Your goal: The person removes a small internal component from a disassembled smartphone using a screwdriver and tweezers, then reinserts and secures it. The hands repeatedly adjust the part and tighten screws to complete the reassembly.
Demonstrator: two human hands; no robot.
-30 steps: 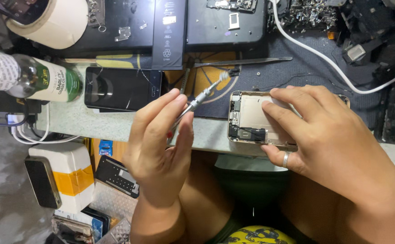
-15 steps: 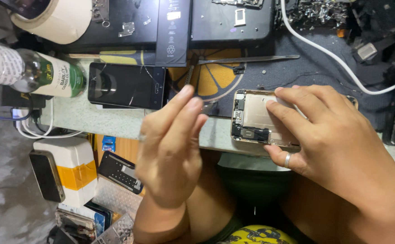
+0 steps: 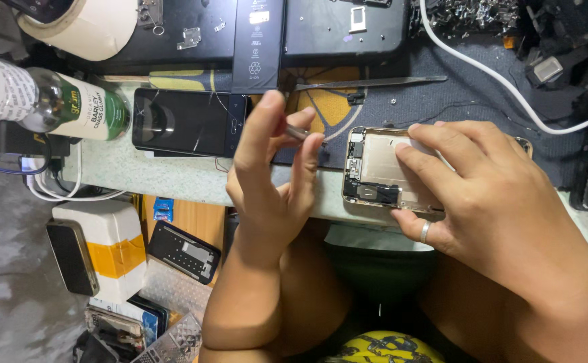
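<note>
- left of the opened phone, a glass bottle and a cracked black phone lie on the bench.
- left hand, just left of the opened phone, pinches a thin metal tool, lifted off it.
- right hand lies flat on the opened phone, fingers spread, pinning it down.
- judgement: mid-disassembly; the next move calls for bringing the tip down accurately onto the exposed parts.
</note>
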